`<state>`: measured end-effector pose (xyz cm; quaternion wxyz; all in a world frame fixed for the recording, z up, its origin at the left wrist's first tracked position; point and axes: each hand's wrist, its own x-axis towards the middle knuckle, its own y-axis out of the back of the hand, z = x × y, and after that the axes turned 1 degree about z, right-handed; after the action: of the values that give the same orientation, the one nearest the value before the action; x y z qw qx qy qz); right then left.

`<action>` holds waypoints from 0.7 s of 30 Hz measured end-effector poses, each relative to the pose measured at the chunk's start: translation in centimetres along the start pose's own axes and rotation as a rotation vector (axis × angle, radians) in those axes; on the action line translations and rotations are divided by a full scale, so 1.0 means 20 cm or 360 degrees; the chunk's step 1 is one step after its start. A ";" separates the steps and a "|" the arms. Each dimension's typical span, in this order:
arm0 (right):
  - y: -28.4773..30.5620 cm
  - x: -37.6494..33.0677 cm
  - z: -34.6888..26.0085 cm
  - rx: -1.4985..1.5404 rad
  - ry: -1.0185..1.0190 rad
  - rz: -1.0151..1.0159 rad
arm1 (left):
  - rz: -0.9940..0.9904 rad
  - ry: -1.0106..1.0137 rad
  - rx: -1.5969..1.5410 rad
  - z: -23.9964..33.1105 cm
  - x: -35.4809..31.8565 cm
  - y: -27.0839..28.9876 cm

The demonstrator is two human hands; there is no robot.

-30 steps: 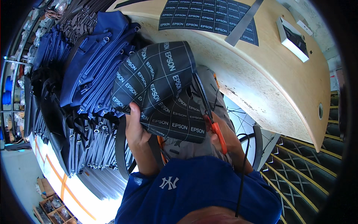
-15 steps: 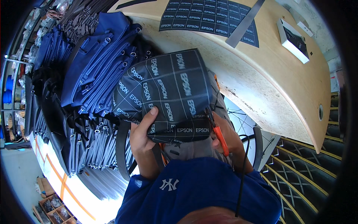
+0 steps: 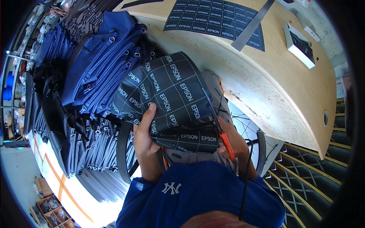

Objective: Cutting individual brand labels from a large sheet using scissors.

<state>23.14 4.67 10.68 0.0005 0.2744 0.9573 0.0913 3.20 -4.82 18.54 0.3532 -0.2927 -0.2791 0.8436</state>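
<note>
A black sheet of pliable material [image 3: 171, 91], printed with white lettering in a line grid, is bent and folded over above my lap. My left hand [image 3: 145, 131] grips its lower left part, with the thumb on top and the other fingers mostly hidden beneath. In my right hand [image 3: 236, 138] is a pair of scissors [image 3: 227, 146] with orange handles. Their dark blades lie along the right edge of the sheet, and the material partly covers them. How far the blades are apart cannot be made out.
Ahead, a curved wooden table [image 3: 289, 79] carries a flat printed sheet [image 3: 209, 19], a grey strip [image 3: 253, 24] and an open white box [image 3: 298, 45]. Stacks of blue bags [image 3: 102, 72] and black bags [image 3: 53, 95] crowd the left. A black cable [image 3: 246, 182] hangs near my right arm.
The upper part of the folded sheet has swung left and its right edge is turned differently. My right hand and the scissors have shifted slightly toward me; both hands keep their hold.
</note>
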 end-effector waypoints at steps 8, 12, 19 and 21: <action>0.01 0.02 -0.03 0.0008 -0.0014 0.0065 | 0.0041 -0.0025 0.0170 0.00 -0.04 0.02; 0.00 0.02 -0.01 0.0012 0.0009 0.0169 | 0.0042 -0.0075 0.0196 0.00 -0.04 -0.02; 0.01 0.03 -0.04 -0.0022 0.0018 0.0130 | 0.0051 -0.0044 0.0206 0.00 -0.06 -0.01; 0.01 0.03 -0.06 -0.0022 0.0024 0.0121 | 0.0052 -0.0050 0.0212 0.00 -0.06 -0.01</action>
<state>22.68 5.04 11.89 -0.0083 0.3098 0.9455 0.0999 3.93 -5.67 19.05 0.3537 -0.2599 -0.2230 0.8704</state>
